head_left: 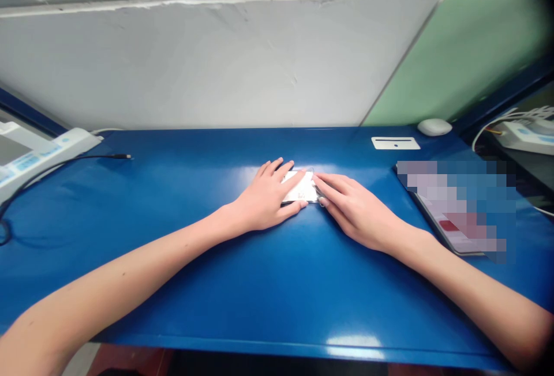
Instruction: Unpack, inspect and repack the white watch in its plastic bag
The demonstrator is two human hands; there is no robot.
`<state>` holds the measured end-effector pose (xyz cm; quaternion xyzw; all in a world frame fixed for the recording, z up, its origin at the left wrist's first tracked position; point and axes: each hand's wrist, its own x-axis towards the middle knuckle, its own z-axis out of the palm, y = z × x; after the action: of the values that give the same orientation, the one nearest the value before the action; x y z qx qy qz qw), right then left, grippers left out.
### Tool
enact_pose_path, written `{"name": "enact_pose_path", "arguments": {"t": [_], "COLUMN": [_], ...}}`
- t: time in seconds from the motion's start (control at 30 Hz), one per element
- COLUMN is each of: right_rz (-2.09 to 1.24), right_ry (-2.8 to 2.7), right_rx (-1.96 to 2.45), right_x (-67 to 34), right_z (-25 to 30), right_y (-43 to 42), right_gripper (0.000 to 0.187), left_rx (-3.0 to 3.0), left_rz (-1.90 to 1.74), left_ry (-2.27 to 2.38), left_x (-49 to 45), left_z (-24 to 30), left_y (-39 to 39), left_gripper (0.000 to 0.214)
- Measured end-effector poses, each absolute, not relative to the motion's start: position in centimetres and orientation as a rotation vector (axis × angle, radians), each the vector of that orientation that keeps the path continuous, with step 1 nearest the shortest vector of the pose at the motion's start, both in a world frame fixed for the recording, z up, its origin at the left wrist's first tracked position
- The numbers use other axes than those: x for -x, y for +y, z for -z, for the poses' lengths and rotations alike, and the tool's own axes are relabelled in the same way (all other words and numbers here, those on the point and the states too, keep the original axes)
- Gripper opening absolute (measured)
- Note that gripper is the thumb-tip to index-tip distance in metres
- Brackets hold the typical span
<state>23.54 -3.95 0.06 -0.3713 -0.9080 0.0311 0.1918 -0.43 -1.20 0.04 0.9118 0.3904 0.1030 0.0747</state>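
Both forearms reach in from the near edge of the blue table and meet at its middle. Left hand lies palm down with fingers spread over the left part of a small flat white card; its thumb runs along the card's near edge. Right hand lies flat beside it, fingertips touching the card's right end. Neither grip is clenched: both hands press the card against the table without lifting it.

Toward the far right corner lie a white plate with a slot and, beyond it, a white rounded mouse. A blurred sheet lies along the right edge. At the left edge stands a white device, and a black cable runs from that side toward the middle.
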Motion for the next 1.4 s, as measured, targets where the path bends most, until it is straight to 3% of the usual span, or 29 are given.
{"name": "enact_pose_path", "arguments": {"t": [0.23, 0.43, 0.63, 1.17, 1.4], "right_rz": [-0.054, -0.313, -0.327, 0.484, 0.601], "right_ry": [-2.471, -2.364, -2.318, -2.564, -2.642], "right_rx": [1.025, 1.069, 1.069, 1.06, 1.197], "right_x": [-23.4, -23.3, -23.3, -22.2, -21.1], "right_z": [0.1, 0.1, 0.0, -0.4, -0.7], "right_y": [-3.9, -3.9, -4.0, -4.7, -5.2], "right_gripper": [0.037, 0.037, 0.036, 0.031, 0.036], "left_rx": [-2.734, -2.732, -2.736, -2.749, -2.763], "left_rz": [-0.299, -0.286, -0.287, -0.269, -0.291], "left_ry": [1.176, 1.17, 1.17, 1.188, 1.18], "left_x": [0.4, 0.4, 0.4, 0.4, 0.3], "left_z": [0.0, 0.0, 0.1, 0.0, 0.1], "left_y": [-1.2, -1.2, -1.1, -1.2, -1.2], "left_gripper": [0.065, 0.066, 0.066, 0.066, 0.063]}}
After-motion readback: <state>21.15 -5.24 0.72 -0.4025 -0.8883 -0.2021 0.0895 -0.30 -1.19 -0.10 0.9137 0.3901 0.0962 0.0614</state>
